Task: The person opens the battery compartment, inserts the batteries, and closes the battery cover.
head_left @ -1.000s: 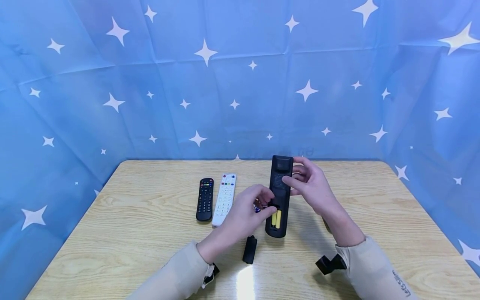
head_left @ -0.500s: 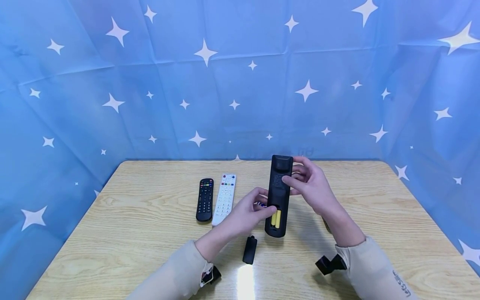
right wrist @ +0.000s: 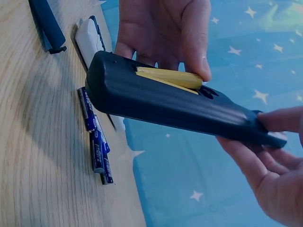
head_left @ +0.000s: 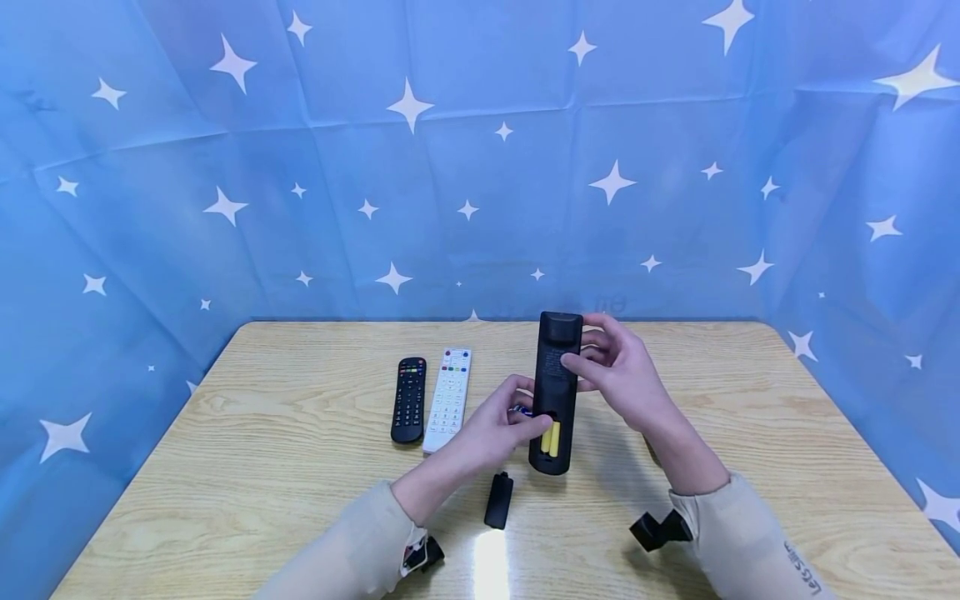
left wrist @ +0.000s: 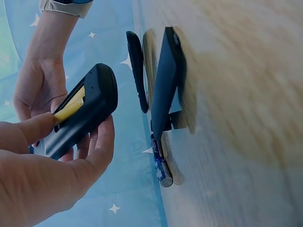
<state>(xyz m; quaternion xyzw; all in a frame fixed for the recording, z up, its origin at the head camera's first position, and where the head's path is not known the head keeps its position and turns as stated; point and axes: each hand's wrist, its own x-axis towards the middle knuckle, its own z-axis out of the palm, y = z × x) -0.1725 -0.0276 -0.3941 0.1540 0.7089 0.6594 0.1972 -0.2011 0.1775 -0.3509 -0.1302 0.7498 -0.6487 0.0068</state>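
My right hand (head_left: pixel 626 383) grips the upper end of a black remote control (head_left: pixel 557 387), its back turned toward me. In the open compartment near the lower end lie two yellow batteries (head_left: pixel 551 439). With its thumb on the end of one yellow battery (right wrist: pixel 173 75), my left hand (head_left: pixel 491 421) curls its fingers behind the remote. That battery sits tilted, its thumb-side end raised above the other in the right wrist view. The black battery cover (head_left: pixel 498 502) lies on the table below the remote.
A black remote (head_left: pixel 409 400) and a white remote (head_left: pixel 448 400) lie face up at the left. Several blue batteries (right wrist: pixel 98 149) rest on the wooden table (head_left: pixel 300 500), mostly hidden in the head view. A dark object (head_left: pixel 651 450) shows partly behind the right wrist.
My left hand's fingers have lowered and tucked behind the remote, while the thumb has stayed at the battery compartment. The right hand and the remote have hardly moved.
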